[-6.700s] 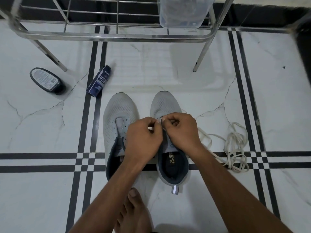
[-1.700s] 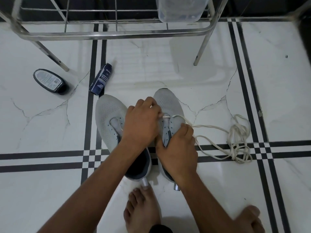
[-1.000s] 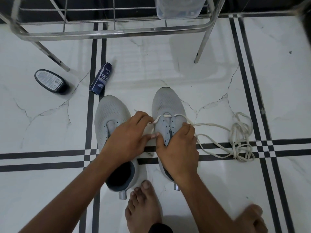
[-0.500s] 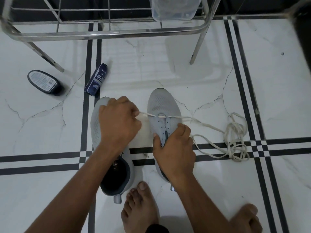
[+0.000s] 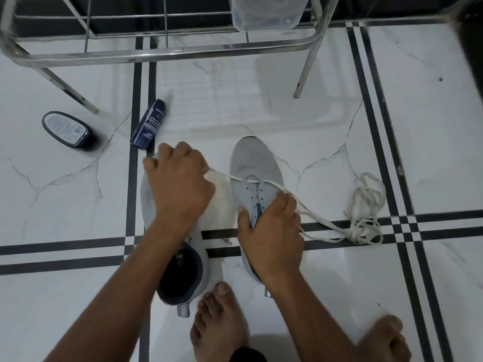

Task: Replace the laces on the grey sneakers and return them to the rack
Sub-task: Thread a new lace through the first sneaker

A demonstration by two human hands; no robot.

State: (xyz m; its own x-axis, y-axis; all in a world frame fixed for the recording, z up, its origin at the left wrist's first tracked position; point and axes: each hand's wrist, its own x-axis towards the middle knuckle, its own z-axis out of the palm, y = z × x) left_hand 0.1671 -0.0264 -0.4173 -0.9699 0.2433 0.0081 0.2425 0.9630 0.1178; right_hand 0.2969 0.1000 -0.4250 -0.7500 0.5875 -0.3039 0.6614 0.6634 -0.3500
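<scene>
Two grey sneakers stand side by side on the white tiled floor. The right sneaker [image 5: 254,165] has a white lace [image 5: 366,205] threaded through its front eyelets; the lace's loose length lies in a tangle to the right. My left hand [image 5: 177,184] grips one end of the lace and holds it taut out to the left, above the left sneaker [image 5: 149,199], which it partly hides. My right hand [image 5: 269,226] holds the right sneaker around its tongue and eyelet area. The left sneaker shows no lace.
A steel shoe rack [image 5: 162,52] stands at the back, with a clear plastic box [image 5: 264,11] on its lower shelf. A blue spray can [image 5: 151,124] and a black polish bottle [image 5: 68,130] lie on the floor at left. My bare feet [image 5: 217,322] are near the sneakers' heels.
My left hand has drawn the lace end leftward through the front eyelets, away from the right sneaker. The right hand has stayed on the right sneaker.
</scene>
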